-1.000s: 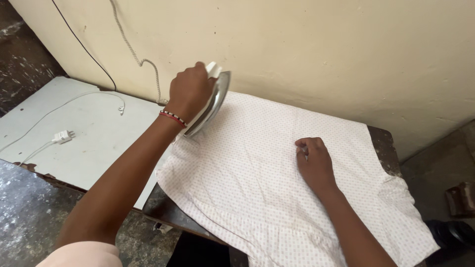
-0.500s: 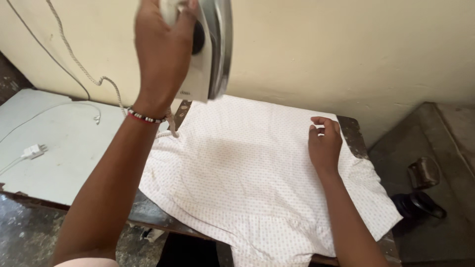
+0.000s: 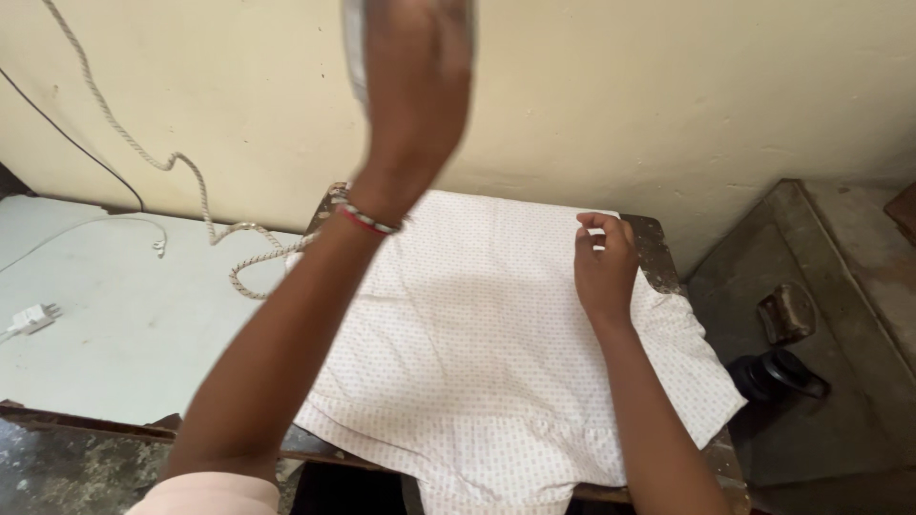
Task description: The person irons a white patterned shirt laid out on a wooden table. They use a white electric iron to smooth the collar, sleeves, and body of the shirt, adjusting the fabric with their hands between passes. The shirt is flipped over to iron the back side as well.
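**Iron up in the air, cloth held flat**

Nearest the camera, at the bottom edge of the frame, a pale pink sleeve (image 3: 205, 494) shows on the person's left arm. In the centre, a white cotton cloth with tiny dots (image 3: 477, 362) lies spread over a dark, worn wooden table (image 3: 658, 253), hanging a bit over the near edge and the right side. The right hand (image 3: 603, 259) rests on the cloth's upper right part, fingers curled loosely and pinching a bit of fabric near the far edge.

The left hand (image 3: 412, 91), with a red and white bead bracelet (image 3: 367, 217) on the wrist, is lifted high at the top centre of the frame, fingers wrapped around the white-and-silver electric iron (image 3: 358, 43). It's blurred, so the iron is well clear of the cloth, in front of the cream plaster wall (image 3: 668, 86). A twisted white cord (image 3: 191, 181) trails down at the left onto a light grey tabletop (image 3: 114, 334), where a white plug (image 3: 33, 317) lies.

Looks like a pause between passes: the next bit would call for smoothing the fabric first, then lowering the soleplate flat.
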